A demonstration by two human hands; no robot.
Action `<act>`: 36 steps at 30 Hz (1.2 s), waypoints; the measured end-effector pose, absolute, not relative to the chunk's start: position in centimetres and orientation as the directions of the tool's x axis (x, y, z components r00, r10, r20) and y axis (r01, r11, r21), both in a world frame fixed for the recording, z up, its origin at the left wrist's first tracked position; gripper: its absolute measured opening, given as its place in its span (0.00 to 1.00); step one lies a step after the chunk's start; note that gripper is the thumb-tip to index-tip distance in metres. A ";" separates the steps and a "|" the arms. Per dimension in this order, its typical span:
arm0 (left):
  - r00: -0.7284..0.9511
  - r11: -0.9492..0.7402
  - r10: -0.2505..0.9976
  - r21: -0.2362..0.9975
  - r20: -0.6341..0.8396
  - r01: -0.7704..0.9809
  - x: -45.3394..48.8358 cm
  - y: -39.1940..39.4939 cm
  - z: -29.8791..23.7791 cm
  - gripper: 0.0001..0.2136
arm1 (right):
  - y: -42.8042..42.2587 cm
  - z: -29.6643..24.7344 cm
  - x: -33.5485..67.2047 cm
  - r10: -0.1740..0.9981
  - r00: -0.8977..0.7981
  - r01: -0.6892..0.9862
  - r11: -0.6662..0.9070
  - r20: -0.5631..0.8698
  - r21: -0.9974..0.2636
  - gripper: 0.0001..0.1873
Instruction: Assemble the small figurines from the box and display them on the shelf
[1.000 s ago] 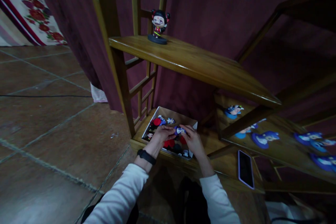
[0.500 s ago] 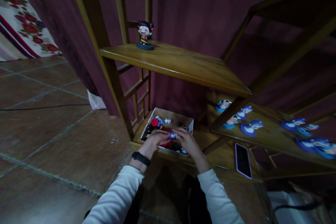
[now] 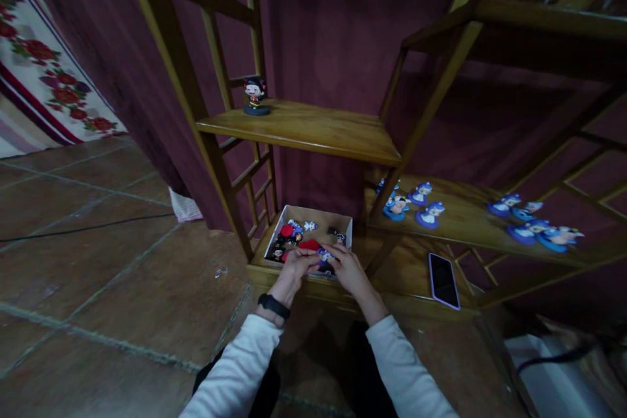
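Between both hands, over the front of an open box (image 3: 347, 225), is a small blue-and-white figurine (image 3: 324, 257). My left hand (image 3: 297, 266) pinches it from the left, a dark band (image 3: 274, 306) round the wrist. From the other side my right hand (image 3: 349, 269) has its fingers closed on the same figurine. Inside the box lie several more figurines, among them a white-and-blue one (image 3: 310, 226) at the back and one with a round red part (image 3: 287, 230). My hands hide the front of the box.
On the shelf board (image 3: 313, 128) above stands a dark-haired figurine (image 3: 255, 95) on a black base. Several blue-and-white figurines (image 3: 431, 214) stand on the right shelf (image 3: 465, 209). A phone (image 3: 443, 280) lies on the lower board. An upright post (image 3: 215, 176) rises left of the box.
My view has shifted, showing more of the upper shelf frame. Both hands have drawn slightly toward the box's front with the figurine between them, uncovering more of the box's contents.
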State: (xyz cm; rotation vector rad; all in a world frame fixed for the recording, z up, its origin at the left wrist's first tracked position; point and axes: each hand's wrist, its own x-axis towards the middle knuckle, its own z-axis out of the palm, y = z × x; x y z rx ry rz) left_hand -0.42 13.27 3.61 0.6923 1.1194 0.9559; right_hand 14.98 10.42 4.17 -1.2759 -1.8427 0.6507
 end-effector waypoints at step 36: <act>0.256 0.486 0.873 0.783 -0.415 -0.388 -0.3 0.5 2.8 0.11 | -0.6 1.3 13.8 0.998 0.068 -0.143 0.009 -0.001 -0.990 0.14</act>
